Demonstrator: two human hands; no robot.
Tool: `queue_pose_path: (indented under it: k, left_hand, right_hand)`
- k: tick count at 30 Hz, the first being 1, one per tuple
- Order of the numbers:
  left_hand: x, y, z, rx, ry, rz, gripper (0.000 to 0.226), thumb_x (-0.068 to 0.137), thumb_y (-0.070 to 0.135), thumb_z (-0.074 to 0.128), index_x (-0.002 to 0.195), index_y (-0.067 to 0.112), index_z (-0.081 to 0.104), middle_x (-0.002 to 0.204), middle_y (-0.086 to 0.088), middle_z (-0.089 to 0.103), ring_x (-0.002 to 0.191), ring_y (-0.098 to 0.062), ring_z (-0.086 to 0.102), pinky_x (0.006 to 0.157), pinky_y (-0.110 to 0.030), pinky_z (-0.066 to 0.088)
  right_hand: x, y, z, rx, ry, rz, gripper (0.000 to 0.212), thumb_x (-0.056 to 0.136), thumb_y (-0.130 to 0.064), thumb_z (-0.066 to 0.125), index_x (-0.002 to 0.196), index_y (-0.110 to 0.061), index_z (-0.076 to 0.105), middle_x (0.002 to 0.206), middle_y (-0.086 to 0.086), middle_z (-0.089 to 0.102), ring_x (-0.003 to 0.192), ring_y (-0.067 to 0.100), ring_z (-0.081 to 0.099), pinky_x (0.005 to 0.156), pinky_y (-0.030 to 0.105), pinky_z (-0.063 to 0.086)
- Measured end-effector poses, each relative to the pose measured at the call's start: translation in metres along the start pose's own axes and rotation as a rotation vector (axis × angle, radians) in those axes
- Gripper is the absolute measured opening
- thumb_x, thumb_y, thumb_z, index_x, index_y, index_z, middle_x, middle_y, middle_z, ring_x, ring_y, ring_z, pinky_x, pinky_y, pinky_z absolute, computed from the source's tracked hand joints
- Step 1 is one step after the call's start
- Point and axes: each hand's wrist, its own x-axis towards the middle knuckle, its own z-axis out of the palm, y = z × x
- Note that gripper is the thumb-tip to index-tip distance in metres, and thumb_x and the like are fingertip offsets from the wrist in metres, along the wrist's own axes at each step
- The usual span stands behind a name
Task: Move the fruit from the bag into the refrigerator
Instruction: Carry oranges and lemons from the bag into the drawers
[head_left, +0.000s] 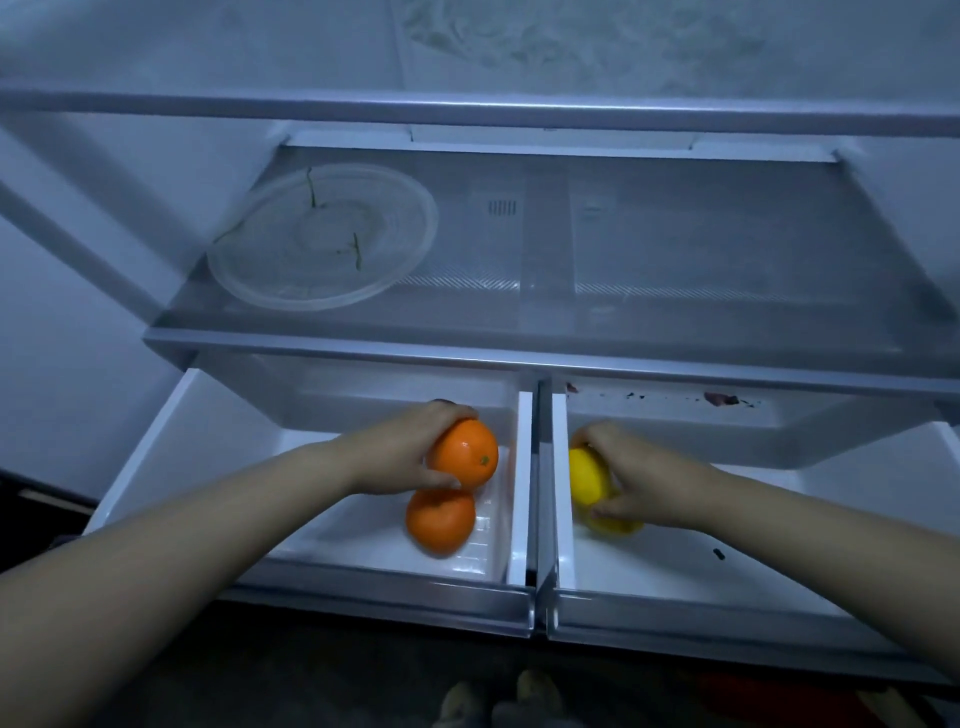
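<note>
Fridge (363, 349): L-hand (402, 449) round orange (467, 453), R-hand (641, 480) lemon (587, 475)

Your left hand (405, 449) and right hand (641, 486) are bare, and so are your left forearm (208, 519) and right forearm (810, 525) right to the frame's edge. At the bottom, the toes of your pale footwear (535, 686) show dimly, too dark to tell their kind.

Open from above, the left drawer (156, 441) has bare floor left of 2 fruits, the upper orange (465, 452) and lower orange (440, 519), the right drawer (779, 551) has room right of the yellow fruit (587, 475), and the shelf edge (519, 358) overhangs both backs.
</note>
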Motion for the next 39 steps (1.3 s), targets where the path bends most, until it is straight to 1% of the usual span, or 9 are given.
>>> queue_pose_path:
  k: [3,7,10,13,18,27,30,35,39]
  left_hand:
    - [0.006,-0.003,0.002,0.013,-0.026,-0.02,0.082,0.076,0.049,0.071,0.142,0.033,0.025,0.143,0.004,0.038,0.122,-0.017,0.044,0.097,-0.035,0.044]
    - [0.011,-0.004,0.008,-0.016,-0.037,-0.05,0.083,0.077,0.049,0.071,0.143,0.033,0.022,0.145,0.002,0.036,0.124,-0.019,0.044,0.097,-0.034,0.044]
    - [0.011,-0.003,0.013,-0.013,-0.041,-0.05,0.083,0.078,0.045,0.072,0.143,0.031,0.022,0.146,0.004,0.033,0.123,-0.019,0.045,0.092,-0.029,0.042]
    - [0.009,-0.003,0.02,0.03,-0.075,-0.02,0.08,0.078,0.045,0.071,0.141,0.033,0.023,0.144,0.006,0.034,0.118,-0.018,0.048,0.089,-0.03,0.045]
    - [0.007,-0.005,0.024,0.054,-0.093,0.013,0.081,0.075,0.051,0.072,0.138,0.036,0.024,0.141,0.008,0.037,0.117,-0.017,0.048,0.09,-0.035,0.048]
    - [0.005,-0.007,0.027,0.027,-0.166,-0.048,0.087,0.072,0.053,0.074,0.139,0.035,0.021,0.142,0.006,0.037,0.118,-0.016,0.048,0.09,-0.031,0.046]
    - [0.005,-0.006,0.028,0.04,-0.189,-0.051,0.089,0.072,0.051,0.074,0.141,0.036,0.019,0.145,0.006,0.036,0.123,-0.018,0.045,0.094,-0.035,0.046]
    - [0.004,-0.004,0.027,0.062,-0.199,-0.05,0.091,0.074,0.049,0.074,0.144,0.034,0.017,0.148,0.005,0.033,0.127,-0.019,0.042,0.096,-0.034,0.043]
    - [0.003,-0.003,0.022,0.09,-0.206,-0.048,0.098,0.073,0.052,0.074,0.146,0.036,0.011,0.15,0.006,0.03,0.129,-0.02,0.041,0.097,-0.035,0.043]
  right_hand:
    - [0.003,0.003,0.011,0.001,0.011,0.025,0.064,0.072,-0.042,0.076,0.123,-0.031,0.038,0.123,-0.006,0.047,0.1,0.012,0.049,0.082,0.034,0.05]
    - [0.003,0.004,0.017,0.045,0.02,0.055,0.067,0.072,-0.045,0.076,0.124,-0.032,0.037,0.124,-0.007,0.046,0.101,0.011,0.049,0.08,0.032,0.051]
    - [0.003,0.004,0.017,0.073,-0.002,0.08,0.067,0.071,-0.045,0.077,0.124,-0.032,0.037,0.124,-0.008,0.046,0.101,0.012,0.049,0.081,0.033,0.051]
    - [0.005,0.003,0.02,0.044,-0.037,0.088,0.068,0.07,-0.046,0.077,0.123,-0.03,0.038,0.124,-0.006,0.048,0.1,0.013,0.05,0.081,0.033,0.05]
    - [0.003,0.007,0.029,-0.027,-0.067,0.067,0.071,0.071,-0.047,0.076,0.126,-0.029,0.036,0.129,-0.004,0.046,0.103,0.013,0.049,0.082,0.029,0.049]
    - [0.003,0.011,0.034,-0.068,-0.07,0.057,0.074,0.069,-0.048,0.078,0.126,-0.031,0.033,0.131,-0.007,0.043,0.105,0.01,0.046,0.08,0.026,0.045]
    - [0.004,0.011,0.035,-0.075,-0.079,0.073,0.076,0.069,-0.048,0.078,0.127,-0.032,0.032,0.133,-0.007,0.043,0.108,0.013,0.047,0.082,0.028,0.046]
    - [0.005,0.009,0.035,-0.075,-0.081,0.097,0.081,0.066,-0.051,0.078,0.129,-0.035,0.029,0.135,-0.007,0.042,0.111,0.016,0.048,0.086,0.031,0.048]
    - [0.002,0.005,0.028,-0.076,-0.122,0.119,0.091,0.065,-0.054,0.078,0.136,-0.035,0.024,0.142,-0.009,0.036,0.118,0.018,0.046,0.09,0.035,0.047]
